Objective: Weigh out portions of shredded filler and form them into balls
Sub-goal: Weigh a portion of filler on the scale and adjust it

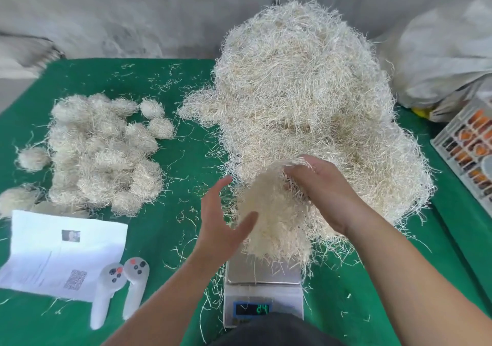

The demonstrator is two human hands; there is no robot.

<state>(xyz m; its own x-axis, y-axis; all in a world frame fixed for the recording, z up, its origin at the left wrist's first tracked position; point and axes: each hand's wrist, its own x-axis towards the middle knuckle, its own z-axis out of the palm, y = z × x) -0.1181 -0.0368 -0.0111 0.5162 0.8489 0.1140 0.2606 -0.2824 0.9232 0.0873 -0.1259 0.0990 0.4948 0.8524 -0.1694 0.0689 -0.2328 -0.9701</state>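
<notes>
One filler clump [269, 220] over scale [263, 289]

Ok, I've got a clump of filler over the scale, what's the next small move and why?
Probably bring the left hand in to cup the clump against the right hand and start rounding it: the right hand grips it just above the scale, and the left is open beside it.

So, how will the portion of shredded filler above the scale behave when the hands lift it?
The portion of filler probably sags and changes shape, since it is loose thin strands. It likely sheds: stray strands already litter the green table. It seems light for its bulk, as the right hand holds it from one side.
</notes>
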